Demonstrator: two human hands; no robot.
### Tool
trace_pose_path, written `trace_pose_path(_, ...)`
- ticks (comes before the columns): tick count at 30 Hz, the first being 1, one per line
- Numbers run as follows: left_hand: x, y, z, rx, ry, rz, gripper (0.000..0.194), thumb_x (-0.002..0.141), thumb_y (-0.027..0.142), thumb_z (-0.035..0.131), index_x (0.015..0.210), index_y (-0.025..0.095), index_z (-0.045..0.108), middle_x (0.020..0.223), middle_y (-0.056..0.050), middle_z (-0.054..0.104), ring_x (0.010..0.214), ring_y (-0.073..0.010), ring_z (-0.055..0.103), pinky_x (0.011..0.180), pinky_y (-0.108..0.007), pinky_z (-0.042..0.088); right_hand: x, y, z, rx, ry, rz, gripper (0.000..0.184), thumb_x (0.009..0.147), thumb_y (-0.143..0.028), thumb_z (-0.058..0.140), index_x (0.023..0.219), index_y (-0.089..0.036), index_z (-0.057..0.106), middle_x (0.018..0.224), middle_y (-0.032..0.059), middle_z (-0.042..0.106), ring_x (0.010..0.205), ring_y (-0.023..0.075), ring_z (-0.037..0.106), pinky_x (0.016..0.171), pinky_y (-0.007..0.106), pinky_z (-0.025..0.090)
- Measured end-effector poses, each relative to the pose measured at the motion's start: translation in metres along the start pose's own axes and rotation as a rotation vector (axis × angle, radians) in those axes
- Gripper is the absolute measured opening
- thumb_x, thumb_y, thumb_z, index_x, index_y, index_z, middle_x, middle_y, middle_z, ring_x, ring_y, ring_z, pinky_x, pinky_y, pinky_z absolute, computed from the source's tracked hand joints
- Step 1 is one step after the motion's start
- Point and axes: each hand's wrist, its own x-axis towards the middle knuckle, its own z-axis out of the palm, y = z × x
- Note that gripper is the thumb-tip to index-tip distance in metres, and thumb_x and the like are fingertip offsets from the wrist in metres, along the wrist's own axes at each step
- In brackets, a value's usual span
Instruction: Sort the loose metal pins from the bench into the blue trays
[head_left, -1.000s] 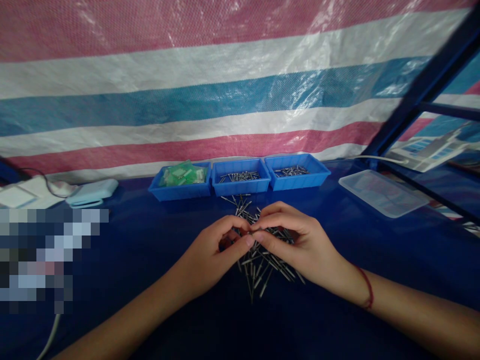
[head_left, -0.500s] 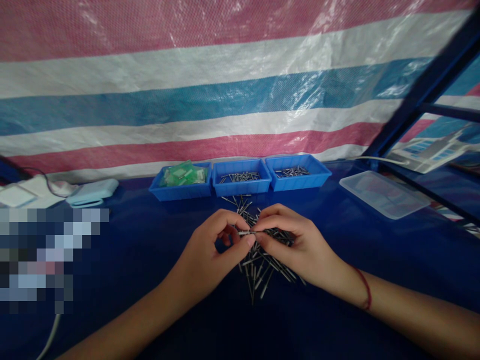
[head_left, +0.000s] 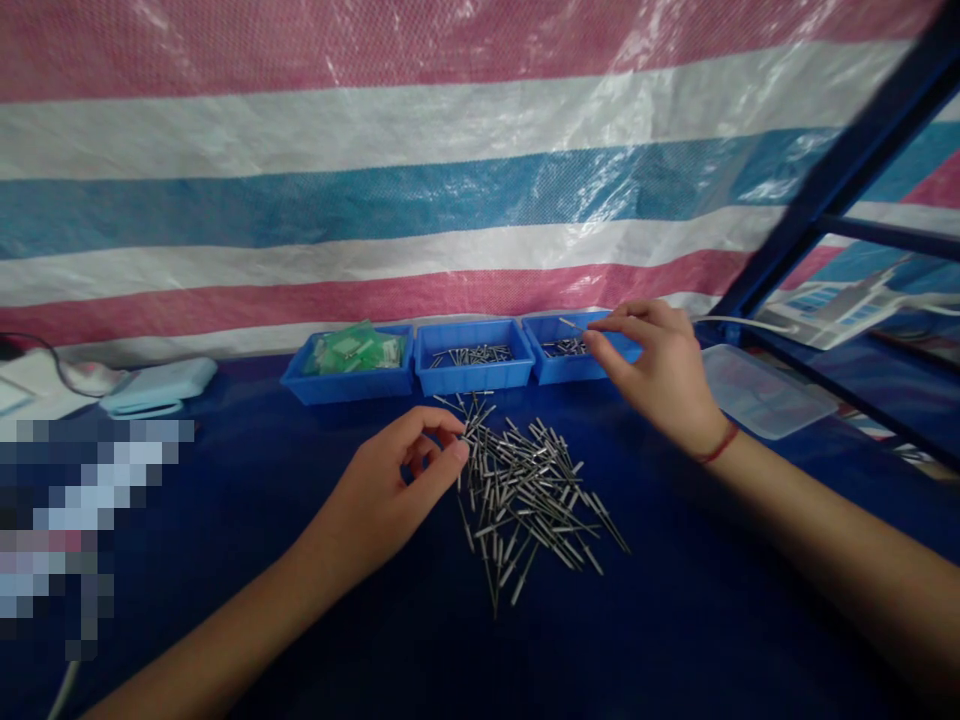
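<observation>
Pop rivets (head_left: pixel 525 480), silvery with long thin stems, lie in a loose pile on the blue table. My left hand (head_left: pixel 401 475) is at the pile's left edge, thumb and index finger curled into a pinch. Whether a rivet is between those fingertips I cannot make out against the pile. My right hand (head_left: pixel 652 365) is over the right blue bin (head_left: pixel 570 372), which has rivets in it. At its thumb and index fingertips is a single pop rivet (head_left: pixel 571 324), pointing up and left.
Beside it stand a middle blue bin (head_left: pixel 474 377) of rivets and a left blue bin (head_left: pixel 349 388) with green packets (head_left: pixel 352 345). A clear plastic lid (head_left: pixel 765 395) lies at the right, near a blue metal frame (head_left: pixel 810 190). A light-blue case (head_left: pixel 160 388) lies left.
My right hand has moved away from the left, up and right to the right bin, with a rivet at its fingertips. The left hand has shifted slightly left; the pile is now uncovered.
</observation>
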Motion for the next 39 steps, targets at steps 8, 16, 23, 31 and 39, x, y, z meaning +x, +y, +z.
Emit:
trace_pose_path(8, 0.011, -0.019, -0.011, 0.342, -0.222, 0.159, 0.015, 0.083, 0.026, 0.048, 0.085, 0.019, 0.062, 0.086, -0.001, 0.061, 0.071, -0.0144, 0.057, 0.066, -0.027, 0.043, -0.01, 0.002, 0.009, -0.042, -0.106, -0.094, 0.028, 0.082, -0.032, 0.052, 0.098, -0.013, 0.066, 0.1, 0.0132, 0.059, 0.097, 0.0274, 0.055, 0.089, 0.043, 0.04)
trace_pose_path(16, 0.007, -0.024, -0.004, 0.504, -0.26, 0.165, 0.022, 0.086, 0.037, 0.049, 0.092, 0.02, 0.061, 0.09, -0.002, 0.059, 0.077, -0.0165, 0.058, 0.068, -0.028, 0.043, -0.025, -0.031, 0.003, 0.111, -0.196, -0.188, 0.023, 0.082, -0.027, 0.053, 0.097, -0.014, 0.065, 0.101, 0.0122, 0.058, 0.1, 0.0267, 0.052, 0.09, 0.043, 0.04)
trace_pose_path(23, 0.006, -0.021, -0.007, 0.535, -0.253, 0.111, 0.018, 0.087, 0.028, 0.045, 0.084, 0.018, 0.06, 0.085, -0.003, 0.057, 0.074, -0.0169, 0.057, 0.067, -0.028, 0.042, -0.037, -0.049, 0.0, 0.212, -0.314, -0.233, 0.018, 0.083, -0.024, 0.053, 0.095, -0.017, 0.065, 0.102, 0.01, 0.058, 0.099, 0.0248, 0.051, 0.089, 0.043, 0.041)
trace_pose_path(31, 0.007, -0.018, -0.006, 0.369, -0.173, 0.062, 0.017, 0.088, 0.029, 0.043, 0.086, 0.018, 0.056, 0.078, -0.001, 0.06, 0.071, -0.0166, 0.056, 0.067, -0.028, 0.04, -0.046, -0.066, -0.004, 0.349, -0.373, -0.251, 0.015, 0.082, -0.021, 0.056, 0.09, -0.016, 0.067, 0.099, 0.0094, 0.06, 0.097, 0.0219, 0.053, 0.086, 0.038, 0.043)
trace_pose_path(39, -0.006, 0.006, 0.007, -0.032, -0.266, 0.011, 0.016, 0.088, 0.031, 0.046, 0.086, 0.019, 0.056, 0.072, 0.004, 0.055, 0.067, -0.0129, 0.052, 0.062, -0.024, 0.038, -0.053, -0.08, -0.01, 0.736, -0.438, 0.0, 0.012, 0.079, -0.026, 0.064, 0.089, -0.021, 0.067, 0.093, 0.0046, 0.065, 0.087, 0.016, 0.061, 0.077, 0.032, 0.05)
